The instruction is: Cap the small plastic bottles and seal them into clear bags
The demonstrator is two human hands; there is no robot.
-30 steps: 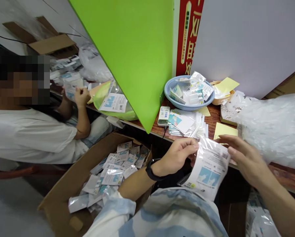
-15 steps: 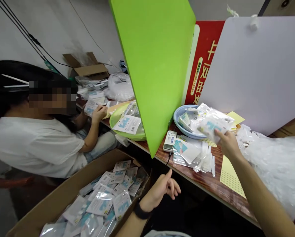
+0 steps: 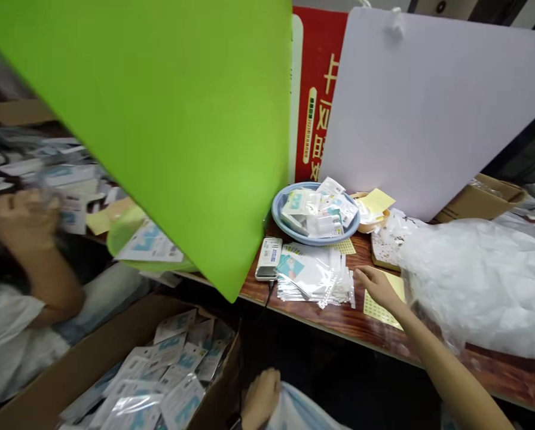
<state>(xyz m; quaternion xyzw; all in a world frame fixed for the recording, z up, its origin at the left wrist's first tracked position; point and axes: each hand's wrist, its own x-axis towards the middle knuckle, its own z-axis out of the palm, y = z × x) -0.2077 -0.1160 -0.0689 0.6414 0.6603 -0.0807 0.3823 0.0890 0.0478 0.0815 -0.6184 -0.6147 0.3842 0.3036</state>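
My right hand (image 3: 379, 288) hovers over the yellow sticker sheet (image 3: 386, 301) on the table, with its fingers stretched toward the stack of clear plastic bags (image 3: 316, 275). Nothing shows in it. My left hand (image 3: 262, 397) is low by my lap, beside the cardboard box (image 3: 231, 370); its fingers are blurred and partly hidden. Behind the bags, a blue basin (image 3: 278, 206) holds several packets (image 3: 303, 203) with white and teal cards. More such packets (image 3: 177, 358) fill the cardboard box.
A green board (image 3: 182, 119) divides my place from a co-worker, whose hand (image 3: 25, 221) is at the left. A white power bank (image 3: 268, 258) with a cable lies beside the bags. At the right bulges a big clear plastic bag (image 3: 482, 280). A small orange basket (image 3: 366, 226) stands behind.
My right hand has let go of the packet at the blue basin and come down toward the bags. My left hand has drawn back toward my lap. The view has turned right.
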